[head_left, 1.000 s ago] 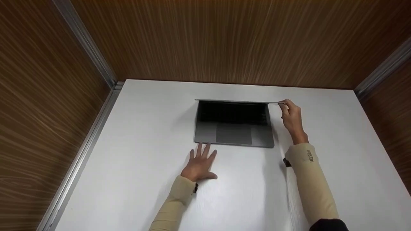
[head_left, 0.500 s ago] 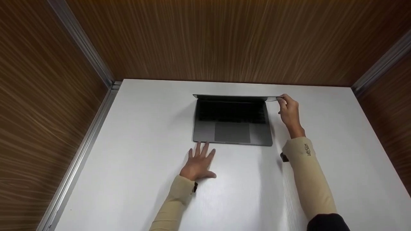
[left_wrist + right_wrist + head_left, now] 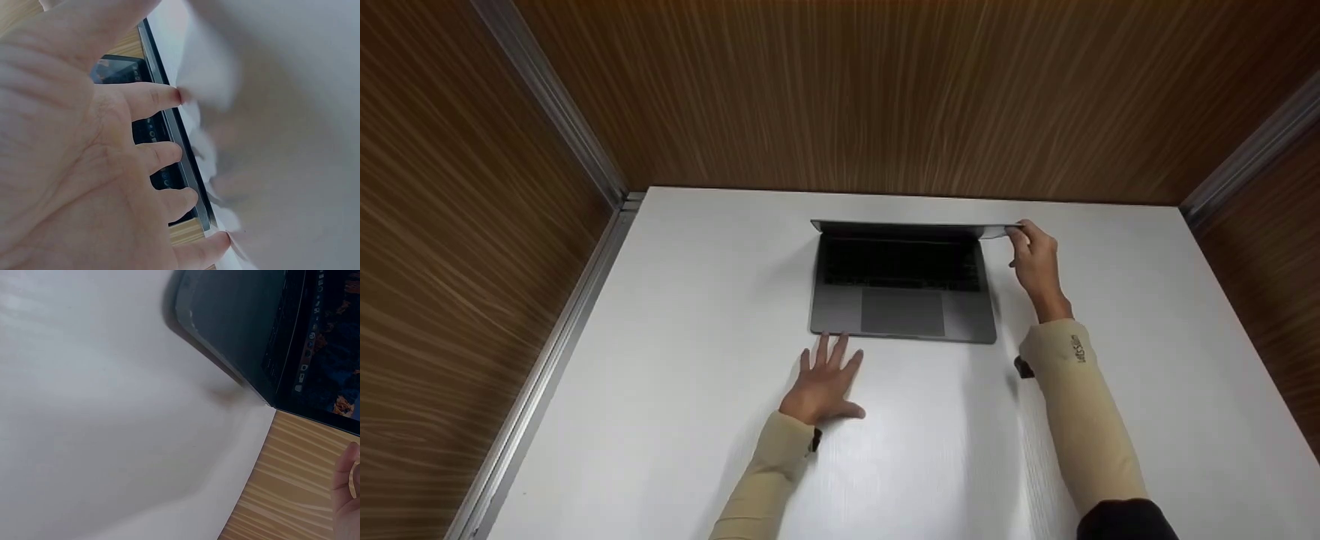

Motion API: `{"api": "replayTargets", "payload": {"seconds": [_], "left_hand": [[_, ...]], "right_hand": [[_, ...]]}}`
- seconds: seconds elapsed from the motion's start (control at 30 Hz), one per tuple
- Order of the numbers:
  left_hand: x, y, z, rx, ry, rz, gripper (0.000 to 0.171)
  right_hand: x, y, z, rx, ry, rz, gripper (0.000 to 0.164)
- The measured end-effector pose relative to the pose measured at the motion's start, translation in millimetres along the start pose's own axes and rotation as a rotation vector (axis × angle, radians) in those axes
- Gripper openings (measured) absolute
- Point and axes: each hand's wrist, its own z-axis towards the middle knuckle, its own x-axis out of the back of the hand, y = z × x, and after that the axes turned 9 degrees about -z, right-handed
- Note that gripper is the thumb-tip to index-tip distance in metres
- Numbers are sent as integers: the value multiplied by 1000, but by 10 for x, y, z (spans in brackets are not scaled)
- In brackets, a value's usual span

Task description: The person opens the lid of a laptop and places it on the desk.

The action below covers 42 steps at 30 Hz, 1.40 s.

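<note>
A grey laptop [image 3: 901, 313] stands on the white table with its lid [image 3: 896, 229] raised steeply above the keyboard. My right hand [image 3: 1037, 266] pinches the lid's upper right corner between thumb and fingers. On the table in front, my left hand [image 3: 821, 386] lies with fingers spread, two fingertips right at the laptop's front edge. The left wrist view shows that palm [image 3: 95, 163] large, with the laptop's edge behind the fingers. Seen from the right wrist, the screen [image 3: 337, 343] is lit with a row of icons, and the right fingers [image 3: 341, 481] appear at the frame's edge.
The white table [image 3: 675, 360] carries the laptop near its back. Brown wood-grain panels [image 3: 840, 97] wall in the back and both sides, with a metal rail [image 3: 555, 360] along the left edge. Beige sleeves [image 3: 1084, 420] cover both forearms.
Between the first and second frames the lid tilted farther back, my right hand moving away with it. Since then both hands and the laptop look the same.
</note>
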Motion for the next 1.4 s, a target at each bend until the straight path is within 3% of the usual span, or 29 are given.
{"api": "replayTargets", "payload": {"seconds": [1.4], "left_hand": [[-58,-14,-47,-22,29,-35,96]], "right_hand": [[43,-14,18,-44,-41,20,26]]}}
